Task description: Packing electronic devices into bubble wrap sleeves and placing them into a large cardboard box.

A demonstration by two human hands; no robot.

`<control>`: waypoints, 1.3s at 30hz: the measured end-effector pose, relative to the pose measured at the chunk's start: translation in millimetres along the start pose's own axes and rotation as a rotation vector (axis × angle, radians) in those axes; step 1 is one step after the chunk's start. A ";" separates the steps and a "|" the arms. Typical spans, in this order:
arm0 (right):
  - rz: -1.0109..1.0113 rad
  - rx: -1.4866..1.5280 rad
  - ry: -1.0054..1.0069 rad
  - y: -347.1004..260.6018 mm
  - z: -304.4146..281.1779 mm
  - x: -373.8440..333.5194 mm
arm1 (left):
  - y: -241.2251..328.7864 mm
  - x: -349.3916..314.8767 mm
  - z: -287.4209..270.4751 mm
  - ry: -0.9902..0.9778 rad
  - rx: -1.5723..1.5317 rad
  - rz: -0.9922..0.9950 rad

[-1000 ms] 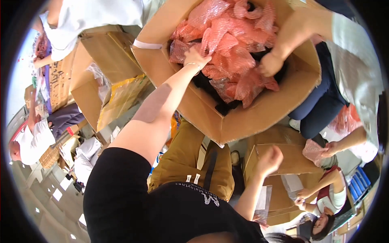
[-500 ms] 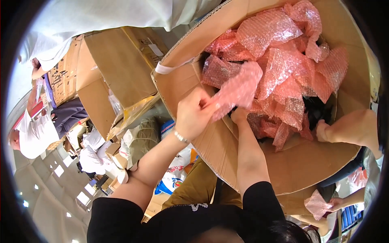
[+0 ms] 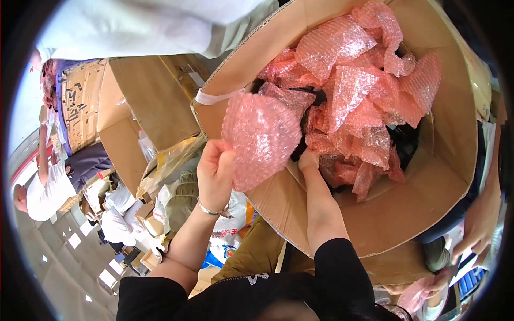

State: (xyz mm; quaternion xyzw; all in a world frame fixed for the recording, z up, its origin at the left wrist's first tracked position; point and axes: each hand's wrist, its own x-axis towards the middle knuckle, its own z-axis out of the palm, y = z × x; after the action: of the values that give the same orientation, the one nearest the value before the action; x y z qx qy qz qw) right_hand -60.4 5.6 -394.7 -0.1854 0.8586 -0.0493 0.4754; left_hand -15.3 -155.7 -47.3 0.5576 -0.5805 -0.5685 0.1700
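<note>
Bubble wrap (image 3: pixel 262 142) was grasped by the left hand (image 3: pixel 215 174). Inside the near carton (image 3: pixel 396 227), the right hand's (image 3: pixel 309 160) grip couldn't be told.

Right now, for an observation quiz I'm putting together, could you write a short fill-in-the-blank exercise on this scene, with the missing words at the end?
1. The left hand holds up a piece of bubble wrap whose colour is ______.
2. The right hand reaches into a large open box made of ______.
3. A bracelet circles the wearer's ______ wrist.
4. The wearer's short sleeves are ______.

Missing words: pink; cardboard; left; black.
</note>
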 end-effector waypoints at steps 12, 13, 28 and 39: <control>-0.130 -0.140 -0.070 -9.9 -151.2 -135.5 | 44.8 -37.0 -4.7 0.046 0.078 0.081; -0.144 -0.096 -0.019 4.8 -163.1 -157.8 | 48.7 -42.9 -2.7 0.001 0.034 0.112; -0.576 1.855 -0.498 108.3 -332.7 -533.2 | 170.7 -235.8 62.3 -0.136 0.298 0.859; -0.641 1.960 -0.209 172.9 -320.4 -640.3 | 211.0 -380.4 107.6 -0.300 0.160 1.249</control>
State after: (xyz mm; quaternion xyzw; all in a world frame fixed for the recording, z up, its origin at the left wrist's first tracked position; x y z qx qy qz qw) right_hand -67.8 370.3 245.2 0.0596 0.3069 -0.8342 0.4543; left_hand -78.8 158.1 266.3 0.0401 -0.8537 -0.3893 0.3437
